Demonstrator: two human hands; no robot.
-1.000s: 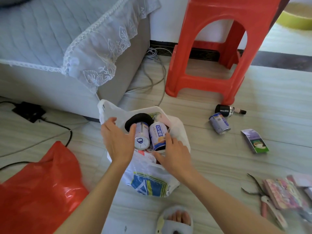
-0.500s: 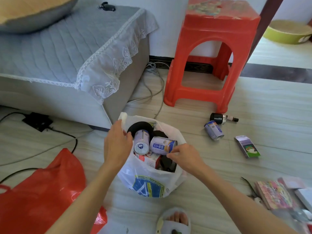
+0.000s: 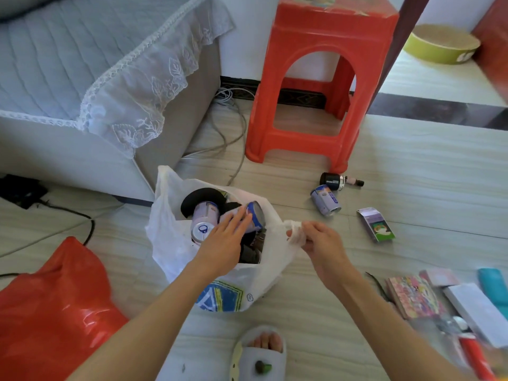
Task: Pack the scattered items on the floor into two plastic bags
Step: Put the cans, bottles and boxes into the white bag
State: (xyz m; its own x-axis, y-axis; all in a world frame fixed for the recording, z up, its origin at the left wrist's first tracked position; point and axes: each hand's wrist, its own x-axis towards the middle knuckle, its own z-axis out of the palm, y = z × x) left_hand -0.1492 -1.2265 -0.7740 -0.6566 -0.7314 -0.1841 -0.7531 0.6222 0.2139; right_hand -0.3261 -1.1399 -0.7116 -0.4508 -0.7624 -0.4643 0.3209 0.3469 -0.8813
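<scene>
A: Grip, right hand point(image 3: 320, 243): fingers pinch the twisted handle point(image 3: 295, 232) of the white plastic bag point(image 3: 176, 243), pulling it to the right.

B: And the left hand point(image 3: 224, 240)?

A: Fingers straight and spread, resting on a blue-and-white can point(image 3: 255, 217) lying inside the bag's mouth. Just left of it a second can point(image 3: 204, 220) stands tilted, with a black round item point(image 3: 202, 198) behind.

B: Where does the bag sit?

A: On the floor point(image 3: 412, 174), near a slippered foot point(image 3: 261, 353), centre of scene. A red plastic bag point(image 3: 52, 309) lies to the near left.

B: Loose items?

A: Right of the white bag: a third can point(image 3: 325, 199) on its side, touching a black-capped small bottle point(image 3: 341, 181), and a small green carton point(image 3: 376, 224) beyond. Near right: a patterned booklet point(image 3: 415, 296) and a white box point(image 3: 479, 312), partly blurred. A red stool point(image 3: 324, 78) stands far behind.
</scene>
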